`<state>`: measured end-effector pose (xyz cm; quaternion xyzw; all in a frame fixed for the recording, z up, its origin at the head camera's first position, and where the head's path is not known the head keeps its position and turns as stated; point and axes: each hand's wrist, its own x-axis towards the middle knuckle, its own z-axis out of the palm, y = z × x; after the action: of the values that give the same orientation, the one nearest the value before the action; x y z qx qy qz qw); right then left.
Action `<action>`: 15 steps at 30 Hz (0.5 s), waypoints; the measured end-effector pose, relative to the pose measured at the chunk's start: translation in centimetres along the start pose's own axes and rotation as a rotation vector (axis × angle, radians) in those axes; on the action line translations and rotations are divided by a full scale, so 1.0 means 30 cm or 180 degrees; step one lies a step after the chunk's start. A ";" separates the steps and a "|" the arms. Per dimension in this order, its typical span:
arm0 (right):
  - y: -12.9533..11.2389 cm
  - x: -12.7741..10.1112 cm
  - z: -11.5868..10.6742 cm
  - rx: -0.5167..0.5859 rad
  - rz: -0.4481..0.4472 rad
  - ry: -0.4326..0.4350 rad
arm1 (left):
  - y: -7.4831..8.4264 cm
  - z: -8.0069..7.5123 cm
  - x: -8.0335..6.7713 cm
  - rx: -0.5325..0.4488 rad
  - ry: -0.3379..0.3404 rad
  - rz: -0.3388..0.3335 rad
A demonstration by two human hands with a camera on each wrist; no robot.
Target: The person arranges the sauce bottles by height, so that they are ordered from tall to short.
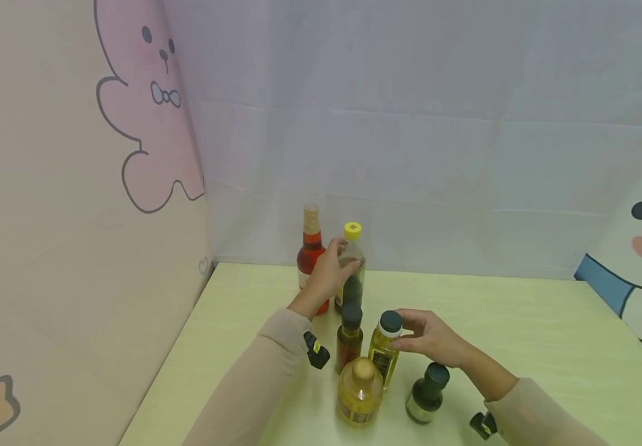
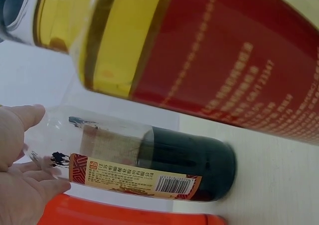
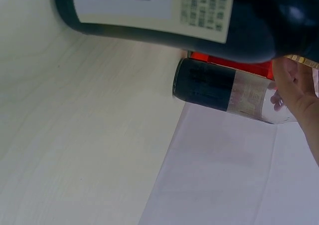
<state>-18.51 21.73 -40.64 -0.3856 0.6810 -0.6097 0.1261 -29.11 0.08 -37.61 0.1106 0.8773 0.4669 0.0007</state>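
Note:
My left hand (image 1: 343, 255) grips the shoulder of a clear bottle with a yellow cap (image 1: 352, 279), its lower half dark liquid. In the left wrist view the same bottle (image 2: 149, 162) lies between the thumb and fingers of that hand (image 2: 40, 150). My right hand (image 1: 405, 332) pinches the neck, just under the dark cap, of a yellow oil bottle (image 1: 383, 354). In the right wrist view the yellow-capped bottle (image 3: 219, 90) shows with the left hand on its clear part.
A red bottle (image 1: 311, 253) stands behind the left hand. In front are a small brown bottle (image 1: 349, 342), a round yellow bottle (image 1: 360, 393) and a dark green bottle (image 1: 428, 396). All stand on a pale green table (image 1: 549, 347) against curtain walls.

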 end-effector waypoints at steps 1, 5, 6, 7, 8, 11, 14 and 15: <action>0.000 0.000 -0.001 -0.0006 0.0000 -0.0001 | -0.001 0.001 -0.001 0.0002 0.0001 -0.0005; 0.002 -0.003 -0.002 0.0007 0.0008 0.0001 | -0.002 0.007 -0.002 -0.0023 0.0011 0.0001; 0.002 -0.003 -0.002 0.0004 0.0005 0.0001 | -0.002 0.009 -0.003 -0.0031 0.0021 0.0008; 0.003 -0.004 -0.002 0.0010 0.0009 0.0002 | -0.002 0.010 -0.003 -0.0040 0.0025 0.0009; 0.003 -0.005 -0.002 0.0013 0.0011 0.0000 | -0.004 0.012 -0.002 -0.0044 0.0030 0.0016; 0.004 -0.008 -0.002 0.0014 0.0015 -0.0006 | -0.008 0.015 -0.005 -0.0048 0.0050 0.0049; 0.005 -0.010 -0.001 0.0024 0.0020 -0.0005 | -0.010 0.016 -0.009 -0.0053 0.0067 0.0073; 0.005 -0.010 -0.001 0.0028 0.0021 -0.0002 | -0.009 0.016 -0.010 -0.0058 0.0071 0.0080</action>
<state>-18.39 21.94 -40.86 -0.3829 0.6795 -0.6122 0.1301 -28.81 0.26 -38.14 0.1164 0.8716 0.4760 -0.0140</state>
